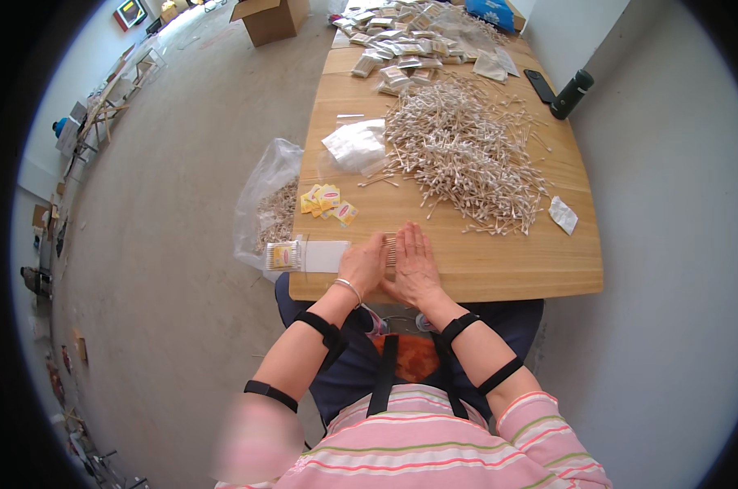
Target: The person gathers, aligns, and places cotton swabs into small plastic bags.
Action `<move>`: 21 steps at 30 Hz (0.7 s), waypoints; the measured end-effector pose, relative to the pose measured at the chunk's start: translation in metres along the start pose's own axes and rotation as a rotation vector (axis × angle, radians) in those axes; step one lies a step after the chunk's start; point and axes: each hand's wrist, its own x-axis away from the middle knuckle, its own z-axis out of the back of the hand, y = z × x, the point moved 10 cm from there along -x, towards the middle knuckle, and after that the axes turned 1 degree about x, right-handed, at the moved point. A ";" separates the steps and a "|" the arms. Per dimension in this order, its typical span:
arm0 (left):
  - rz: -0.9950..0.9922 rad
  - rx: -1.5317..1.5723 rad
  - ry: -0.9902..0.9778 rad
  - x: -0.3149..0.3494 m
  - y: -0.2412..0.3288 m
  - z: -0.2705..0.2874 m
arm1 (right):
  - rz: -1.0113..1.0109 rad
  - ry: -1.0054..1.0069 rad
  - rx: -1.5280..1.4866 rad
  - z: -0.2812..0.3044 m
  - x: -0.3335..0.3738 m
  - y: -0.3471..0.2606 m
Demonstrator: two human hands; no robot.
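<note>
A small row of cotton swabs point(391, 249) lies between my two hands near the table's front edge. My left hand point(364, 262) is closed, with curled fingers against the swabs' left side. Flat and with fingers stretched out, my right hand point(415, 265) rests along their right side. Left of my hands is a white flat strip point(326, 257). At its far end, by the table's left edge, sits a pack of swabs with a yellow label point(283, 257). Several yellow label cards point(328, 198) are scattered just beyond the strip. My palms and fingers partly hide the row.
A large heap of loose swabs point(467, 155) spreads beyond my hands. Clear plastic sleeves point(357, 145) lie left of it, filled packs point(401, 45) behind. A dark bottle point(572, 94) and phone point(538, 85) stand near the right wall. A clear bag of swabs point(277, 204) flanks the table's left edge.
</note>
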 end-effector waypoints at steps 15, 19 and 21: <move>-0.032 0.668 0.440 0.007 -0.029 -0.002 | -0.049 -0.034 -0.024 -0.005 0.004 0.000; -0.007 0.915 0.326 0.004 -0.031 -0.011 | -0.028 0.034 -0.045 -0.008 0.002 -0.013; 0.026 1.049 0.329 0.005 -0.036 -0.012 | -0.014 0.063 -0.042 -0.009 0.005 -0.023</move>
